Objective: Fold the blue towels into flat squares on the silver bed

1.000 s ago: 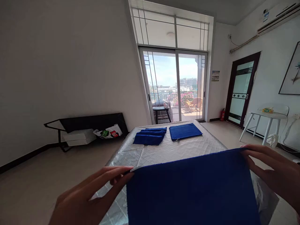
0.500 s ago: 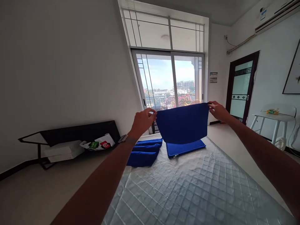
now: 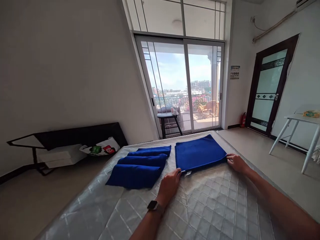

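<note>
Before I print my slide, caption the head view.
Left hand and right hand at near corners of flat blue cloth on quilted surface.

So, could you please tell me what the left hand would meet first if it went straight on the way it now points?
Most likely the flat blue cloth: the left hand has its fingertips right at the near left corner.

Open quilted surface [image 3: 200, 203] along the near edge, and a narrow lane runs between the rumpled blue cloths [image 3: 137, 175] and flat blue stack [image 3: 200, 151]. Those cloths block the left side toward the far edge.
</note>
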`<control>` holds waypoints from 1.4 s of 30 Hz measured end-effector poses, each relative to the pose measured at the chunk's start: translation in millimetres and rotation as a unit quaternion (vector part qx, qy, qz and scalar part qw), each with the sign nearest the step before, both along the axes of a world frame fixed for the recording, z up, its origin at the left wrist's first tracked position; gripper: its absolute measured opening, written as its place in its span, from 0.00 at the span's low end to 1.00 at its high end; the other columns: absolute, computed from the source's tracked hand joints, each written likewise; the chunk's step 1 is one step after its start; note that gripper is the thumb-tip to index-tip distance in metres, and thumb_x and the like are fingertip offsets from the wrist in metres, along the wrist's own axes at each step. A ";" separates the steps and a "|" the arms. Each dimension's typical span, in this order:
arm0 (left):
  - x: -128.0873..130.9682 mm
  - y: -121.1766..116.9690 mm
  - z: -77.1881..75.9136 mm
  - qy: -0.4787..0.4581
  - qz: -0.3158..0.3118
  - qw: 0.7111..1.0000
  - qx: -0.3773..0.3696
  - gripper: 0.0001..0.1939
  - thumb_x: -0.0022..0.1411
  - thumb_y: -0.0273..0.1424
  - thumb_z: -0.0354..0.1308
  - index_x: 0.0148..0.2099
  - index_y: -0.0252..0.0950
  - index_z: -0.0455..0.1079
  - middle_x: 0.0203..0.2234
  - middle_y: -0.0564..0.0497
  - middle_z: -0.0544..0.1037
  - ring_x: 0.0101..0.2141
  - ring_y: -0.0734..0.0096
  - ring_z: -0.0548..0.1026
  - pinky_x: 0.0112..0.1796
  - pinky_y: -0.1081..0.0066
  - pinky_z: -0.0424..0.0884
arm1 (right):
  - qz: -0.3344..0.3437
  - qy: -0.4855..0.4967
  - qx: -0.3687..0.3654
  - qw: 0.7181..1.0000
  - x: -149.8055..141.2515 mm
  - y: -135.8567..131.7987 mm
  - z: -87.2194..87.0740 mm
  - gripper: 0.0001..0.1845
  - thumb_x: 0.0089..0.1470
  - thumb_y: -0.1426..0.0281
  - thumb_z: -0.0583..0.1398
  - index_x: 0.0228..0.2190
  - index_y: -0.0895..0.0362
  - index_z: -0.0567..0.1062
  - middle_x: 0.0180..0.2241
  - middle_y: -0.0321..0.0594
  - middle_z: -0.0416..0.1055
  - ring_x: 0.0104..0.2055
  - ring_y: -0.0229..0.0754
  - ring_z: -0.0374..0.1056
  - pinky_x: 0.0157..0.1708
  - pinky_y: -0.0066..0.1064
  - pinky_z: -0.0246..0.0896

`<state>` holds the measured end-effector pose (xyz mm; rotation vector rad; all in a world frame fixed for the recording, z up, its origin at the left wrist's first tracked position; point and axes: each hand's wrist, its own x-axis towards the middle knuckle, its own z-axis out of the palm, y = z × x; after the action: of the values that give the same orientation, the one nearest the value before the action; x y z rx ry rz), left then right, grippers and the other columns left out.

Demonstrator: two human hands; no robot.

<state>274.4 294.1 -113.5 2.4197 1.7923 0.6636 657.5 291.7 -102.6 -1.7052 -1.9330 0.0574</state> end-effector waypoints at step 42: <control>-4.0 23.3 -27.3 -0.162 0.076 0.984 -0.012 0.20 0.57 0.47 0.55 0.40 0.36 0.75 0.42 0.40 0.79 0.50 0.50 0.73 0.53 0.53 0.67 | -0.099 0.191 -0.021 0.976 6.0 4.6 -25.6 0.17 0.53 0.63 0.60 0.42 0.51 0.83 0.36 0.37 0.82 0.38 0.45 0.78 0.43 0.34 0.71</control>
<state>270.5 317.5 -140.9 2.0282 1.8434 0.9773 663.5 296.2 -128.2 -1.7563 -1.4862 0.3288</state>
